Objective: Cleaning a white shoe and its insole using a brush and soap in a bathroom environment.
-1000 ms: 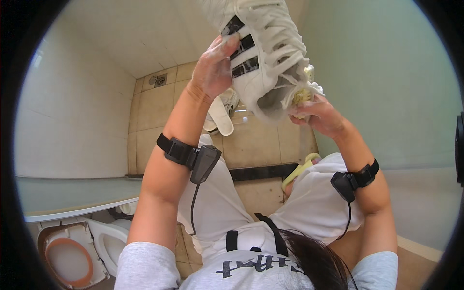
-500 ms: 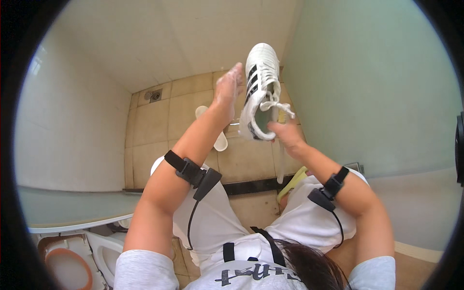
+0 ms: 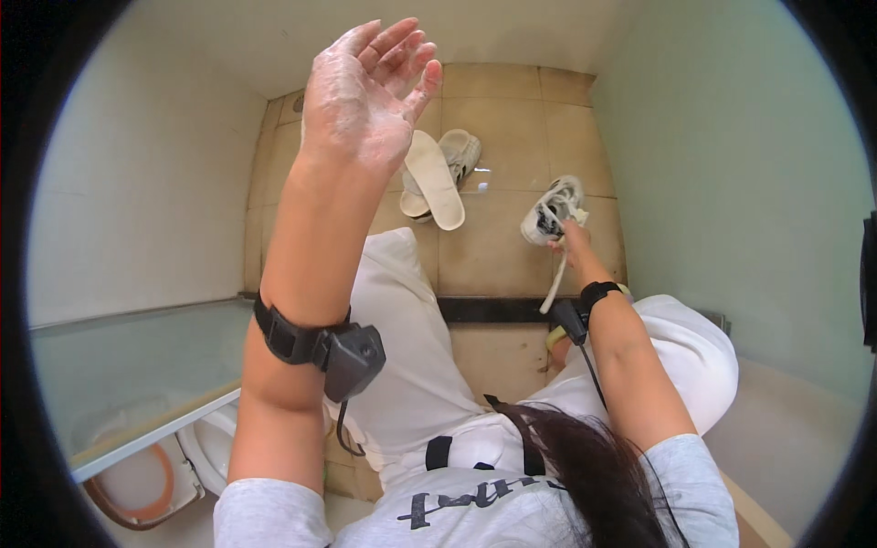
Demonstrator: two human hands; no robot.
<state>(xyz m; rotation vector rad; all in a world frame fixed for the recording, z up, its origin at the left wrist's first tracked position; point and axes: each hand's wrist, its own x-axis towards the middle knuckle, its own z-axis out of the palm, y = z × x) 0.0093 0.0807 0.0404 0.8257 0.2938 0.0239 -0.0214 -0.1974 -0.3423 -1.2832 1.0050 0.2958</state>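
- White sneaker (image 3: 548,215): low at tiled floor (image 3: 498,251), right of center, near pale green wall (image 3: 731,183); sole contact with tiles unclear.
- Relative to grip: right at fingertips of right hand (image 3: 574,241), near edge overlapped by fingers; well apart from left hand (image 3: 370,100).
- Right hand: stretched down, fingers curled around brush (image 3: 554,286), pale handle sticking out back toward the body; no telling whether also pinching sneaker edge, too small and blurred.
- Left hand: raised high, close to camera, palm showing, fingers spread and slightly bent, skin streaked with whitish foam.
- On sneaker: dark patch flecked with white; toe direction hard to read.
- Versus half a second ago: sneaker up between both hands then, now much lower and farther from camera; left hand beside it then, now lifted away, palm exposed; right arm now reaching down.
- Versus one second ago: both hands at sneaker then, only right one now.
- Left of sneaker, on floor: second sneaker (image 3: 459,153) with white insole (image 3: 434,181) lying across it; mostly behind left forearm half a second ago, now largely visible.
- On forearms: black straps with boxes (image 3: 356,361).
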